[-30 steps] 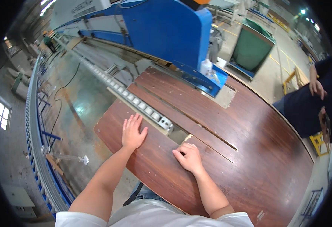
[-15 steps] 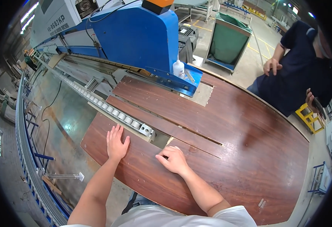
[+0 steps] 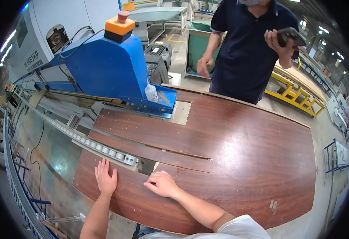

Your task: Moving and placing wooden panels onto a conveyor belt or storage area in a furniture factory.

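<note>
I see the left hand [image 3: 106,182] palm-down on the glossy, reddish-brown wood-grain tabletop [image 3: 258,167] — right hand [image 3: 162,185] apart, loosely curled; any grip, I can't tell.

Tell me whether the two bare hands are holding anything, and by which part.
The left hand rests flat on the brown tabletop, holding nothing. The right hand is loosely curled; whether it hides something small cannot be told.
</note>
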Demonstrator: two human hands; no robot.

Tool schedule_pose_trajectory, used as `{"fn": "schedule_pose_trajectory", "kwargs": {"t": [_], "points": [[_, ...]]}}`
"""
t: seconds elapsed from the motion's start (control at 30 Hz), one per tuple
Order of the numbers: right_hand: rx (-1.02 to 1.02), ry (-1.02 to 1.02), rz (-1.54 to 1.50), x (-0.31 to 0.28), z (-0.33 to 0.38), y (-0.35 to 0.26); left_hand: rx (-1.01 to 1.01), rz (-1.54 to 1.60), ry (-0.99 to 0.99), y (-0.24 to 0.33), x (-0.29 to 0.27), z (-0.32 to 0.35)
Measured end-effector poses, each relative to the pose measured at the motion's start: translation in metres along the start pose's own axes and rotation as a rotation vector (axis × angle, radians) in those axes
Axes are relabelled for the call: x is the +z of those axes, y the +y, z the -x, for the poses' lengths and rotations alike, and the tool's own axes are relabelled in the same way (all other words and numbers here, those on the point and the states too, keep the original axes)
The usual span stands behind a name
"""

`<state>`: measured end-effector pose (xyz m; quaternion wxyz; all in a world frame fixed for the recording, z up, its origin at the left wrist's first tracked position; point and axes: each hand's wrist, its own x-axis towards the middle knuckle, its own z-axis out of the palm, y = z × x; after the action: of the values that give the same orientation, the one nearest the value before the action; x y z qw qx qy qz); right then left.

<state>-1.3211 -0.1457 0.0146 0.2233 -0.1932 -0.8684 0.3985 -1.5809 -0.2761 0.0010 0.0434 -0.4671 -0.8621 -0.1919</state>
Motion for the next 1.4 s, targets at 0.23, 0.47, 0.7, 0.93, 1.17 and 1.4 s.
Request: {"fn": "schedule_pose_trajectory", "kwargs": {"t": [0.23,0.47,0.7,0.93,1.17,1.4], "points": [[0.013,-0.016,-0.032,0.002,0.0,-0.005,-0.024,-0.005,-0.009,-0.003,-0.003,0.004],[-0.036,0.072,0.016,0.0,-0.004,-0.005,-0.048,-0.034,-0.022,0.008,-0.007,-0.005],[0.043,0.032,0.003,-0.001,-0.007,-0.013,-0.069,-0.012,-0.027,0.003,-0.008,-0.002],[0.042,0.024,-0.002,0.002,-0.004,-0.011,-0.067,-0.005,-0.037,0.002,-0.006,0.001],[0.009,0.053,-0.011,0.001,-0.005,-0.01,-0.067,-0.019,-0.021,0.004,-0.008,0.0],[0.012,0.046,-0.014,0.001,-0.004,-0.01,-0.075,-0.022,-0.027,0.004,-0.007,0.0]]}}
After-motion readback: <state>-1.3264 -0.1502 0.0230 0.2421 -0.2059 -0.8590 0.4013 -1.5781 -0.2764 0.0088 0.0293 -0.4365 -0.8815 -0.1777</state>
